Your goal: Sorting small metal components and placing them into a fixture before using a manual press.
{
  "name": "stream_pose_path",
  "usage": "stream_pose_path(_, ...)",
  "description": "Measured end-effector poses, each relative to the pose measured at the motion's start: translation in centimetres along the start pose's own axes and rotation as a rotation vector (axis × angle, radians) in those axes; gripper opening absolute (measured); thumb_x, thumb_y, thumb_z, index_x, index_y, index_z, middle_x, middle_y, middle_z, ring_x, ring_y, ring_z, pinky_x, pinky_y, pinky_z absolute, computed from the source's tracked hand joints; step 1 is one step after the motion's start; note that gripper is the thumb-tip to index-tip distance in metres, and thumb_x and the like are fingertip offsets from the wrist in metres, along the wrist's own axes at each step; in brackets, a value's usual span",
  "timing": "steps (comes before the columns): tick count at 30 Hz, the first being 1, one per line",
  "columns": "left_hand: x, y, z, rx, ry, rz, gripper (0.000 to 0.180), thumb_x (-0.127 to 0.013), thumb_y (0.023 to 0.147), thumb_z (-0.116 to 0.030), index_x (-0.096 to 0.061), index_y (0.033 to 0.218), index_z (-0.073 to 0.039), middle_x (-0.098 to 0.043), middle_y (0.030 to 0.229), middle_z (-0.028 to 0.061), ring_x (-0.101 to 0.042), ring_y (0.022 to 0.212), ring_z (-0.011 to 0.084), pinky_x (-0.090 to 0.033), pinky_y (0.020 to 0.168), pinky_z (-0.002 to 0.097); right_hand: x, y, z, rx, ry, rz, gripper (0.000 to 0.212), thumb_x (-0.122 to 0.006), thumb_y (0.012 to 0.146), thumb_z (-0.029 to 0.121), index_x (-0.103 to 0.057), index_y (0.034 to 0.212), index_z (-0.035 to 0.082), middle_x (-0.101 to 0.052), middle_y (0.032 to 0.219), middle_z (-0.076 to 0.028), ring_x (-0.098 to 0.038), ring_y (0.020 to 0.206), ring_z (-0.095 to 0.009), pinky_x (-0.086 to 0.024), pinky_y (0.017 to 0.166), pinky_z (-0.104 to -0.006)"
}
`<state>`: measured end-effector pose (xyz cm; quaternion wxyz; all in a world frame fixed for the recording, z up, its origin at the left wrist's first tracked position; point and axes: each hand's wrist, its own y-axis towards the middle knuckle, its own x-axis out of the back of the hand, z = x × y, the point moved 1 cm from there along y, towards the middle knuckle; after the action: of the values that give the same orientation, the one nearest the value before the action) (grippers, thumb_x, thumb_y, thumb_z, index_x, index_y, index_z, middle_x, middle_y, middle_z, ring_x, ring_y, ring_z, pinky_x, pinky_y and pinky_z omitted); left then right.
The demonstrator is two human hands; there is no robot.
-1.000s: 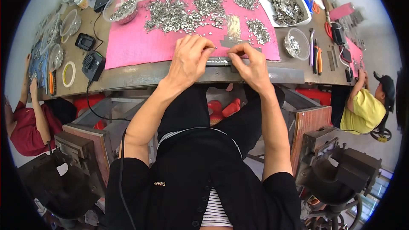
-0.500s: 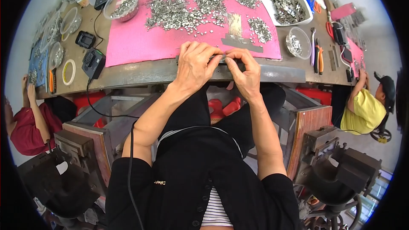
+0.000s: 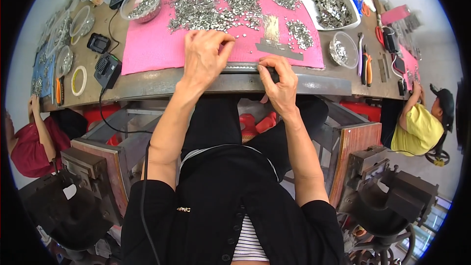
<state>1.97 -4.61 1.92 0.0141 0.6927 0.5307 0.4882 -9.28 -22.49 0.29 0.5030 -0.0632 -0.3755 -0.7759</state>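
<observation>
My left hand [image 3: 205, 55] hovers over the pink mat [image 3: 157, 51], just below the big pile of small silvery metal pieces [image 3: 198, 12]. Its fingers curl down and thumb and forefinger come together; whatever may be between them is hidden. My right hand [image 3: 279, 81] is at the bench's front edge, fingers bent round the right end of a narrow metal bar [image 3: 240, 67]. A row of small bright pieces seems to lie along that bar. Beyond my right hand, a flat grey strip [image 3: 279, 51] lies on the mat below a patch of thin, gold-toned pins [image 3: 271, 29].
Clear tubs [image 3: 141, 7] and a white tray [image 3: 329, 10] hold metal parts. A round tub [image 3: 342, 50] and orange-handled pliers [image 3: 368, 68] lie to the right. A black charger [image 3: 107, 71] and tape roll [image 3: 79, 81] sit left. Other people work at both sides.
My left hand has left the metal bar and moved up and left toward the pile, uncovering the bar. My right hand has stayed at the bar's right end.
</observation>
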Motion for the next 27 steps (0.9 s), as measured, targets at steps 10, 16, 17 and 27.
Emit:
stream_pose_path(10, 0.5, 1.0, 1.9, -0.108, 0.094, 0.244, 0.008, -0.073, 0.089, -0.02, -0.076, 0.089, -0.012, -0.067, 0.086, 0.0022, -0.061, 0.092, 0.0213, -0.034, 0.101, 0.0446, 1.2, 0.3, 0.4, 0.253, -0.256, 0.081, 0.016, -0.074, 0.082, 0.004, -0.069, 0.097, 0.007, -0.069, 0.1, -0.005, -0.065, 0.09, -0.025, -0.044, 0.087, -0.0374)
stream_pose_path(16, 0.5, 0.7, 2.0, -0.157, 0.095, 0.212, 0.008, -0.073, 0.089, -0.018, -0.075, 0.092, -0.011, -0.066, 0.086, 0.0021, -0.06, 0.093, 0.0216, -0.033, 0.104, 0.0456, 2.8, 0.7, -1.4, -0.07, -0.023, -0.026, 0.014, -0.069, 0.091, 0.002, -0.072, 0.105, 0.001, -0.07, 0.091, -0.011, -0.066, 0.076, -0.023, -0.052, 0.071, -0.0326)
stream_pose_path(17, 0.7, 0.7, 2.0, -0.162, 0.107, 0.228, 0.007, -0.073, 0.088, -0.016, -0.074, 0.092, -0.01, -0.066, 0.087, 0.0027, -0.06, 0.094, 0.0224, -0.034, 0.103, 0.0454, 3.0, 1.0, -2.0, -0.073, -0.078, -0.055, 0.013, -0.068, 0.091, 0.001, -0.071, 0.104, 0.001, -0.068, 0.089, -0.01, -0.066, 0.075, -0.023, -0.052, 0.07, -0.0332)
stream_pose_path(27, 0.0, 0.1, 2.1, -0.14, 0.04, 0.179, 0.008, -0.073, 0.084, -0.009, -0.07, 0.091, -0.007, -0.065, 0.093, 0.0071, -0.057, 0.096, 0.0285, -0.041, 0.092, 0.0425, 2.7, 3.8, -4.7, 0.047, -0.33, 0.02, 0.014, -0.074, 0.085, 0.007, -0.075, 0.099, 0.008, -0.061, 0.085, -0.007, -0.061, 0.086, -0.026, -0.043, 0.08, -0.0405)
